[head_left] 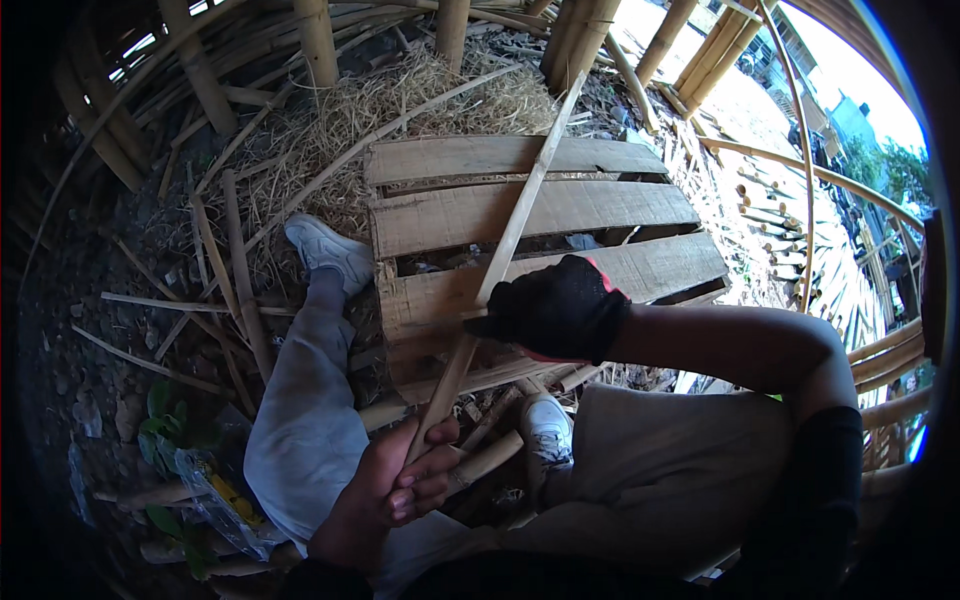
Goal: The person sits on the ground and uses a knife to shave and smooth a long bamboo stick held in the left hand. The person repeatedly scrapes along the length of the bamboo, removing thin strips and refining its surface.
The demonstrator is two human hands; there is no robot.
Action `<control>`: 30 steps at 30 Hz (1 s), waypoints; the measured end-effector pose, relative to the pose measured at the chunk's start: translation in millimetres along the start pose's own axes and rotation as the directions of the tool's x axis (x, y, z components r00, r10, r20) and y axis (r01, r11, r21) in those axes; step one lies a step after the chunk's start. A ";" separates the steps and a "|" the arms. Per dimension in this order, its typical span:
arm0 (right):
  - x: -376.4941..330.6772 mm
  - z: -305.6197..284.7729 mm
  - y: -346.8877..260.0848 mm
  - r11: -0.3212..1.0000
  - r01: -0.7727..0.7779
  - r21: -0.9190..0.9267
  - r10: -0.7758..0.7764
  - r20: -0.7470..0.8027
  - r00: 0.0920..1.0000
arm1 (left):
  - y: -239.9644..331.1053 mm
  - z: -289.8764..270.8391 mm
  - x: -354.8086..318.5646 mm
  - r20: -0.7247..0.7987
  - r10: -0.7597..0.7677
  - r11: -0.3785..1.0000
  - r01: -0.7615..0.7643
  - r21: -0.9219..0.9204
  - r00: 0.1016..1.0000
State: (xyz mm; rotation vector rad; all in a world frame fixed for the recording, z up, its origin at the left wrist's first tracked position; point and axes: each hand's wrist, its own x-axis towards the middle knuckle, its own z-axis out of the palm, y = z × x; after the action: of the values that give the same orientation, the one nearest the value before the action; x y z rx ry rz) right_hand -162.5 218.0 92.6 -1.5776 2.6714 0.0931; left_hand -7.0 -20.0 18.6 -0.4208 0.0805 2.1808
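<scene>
A long bamboo strip [521, 205] slants from my lap up across a slatted wooden crate [600, 266]. My bare left hand [400, 475] is closed around the strip's near end, low between my legs. Farther up, my right hand [550, 308], in a black glove with red edges, has its fingers closed over the strip at the crate's near side. A small pale tip shows beside the gloved fingers; whether that hand also holds a tool, I cannot tell.
Dry shavings [450, 95] are heaped behind the crate. Bamboo posts [317, 45] stand at the back. Loose strips [235, 270] lie on the ground at left, near a clear plastic bag [225, 500]. Cut bamboo pieces [770, 215] lie in sunlight at right. My shoes [330, 250] flank the crate's near corner.
</scene>
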 end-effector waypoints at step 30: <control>0.9 -0.2 -7.8 0.999 -0.006 -0.034 0.007 0.037 0.999 | -8.2 8.7 -3.4 0.139 0.013 0.969 0.021 -0.245 0.990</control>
State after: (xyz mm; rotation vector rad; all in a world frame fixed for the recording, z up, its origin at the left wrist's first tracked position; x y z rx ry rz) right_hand -156.1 213.5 92.5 -1.5608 2.6611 0.1670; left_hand -1.1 -15.9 28.7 -0.4051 -0.2711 2.2175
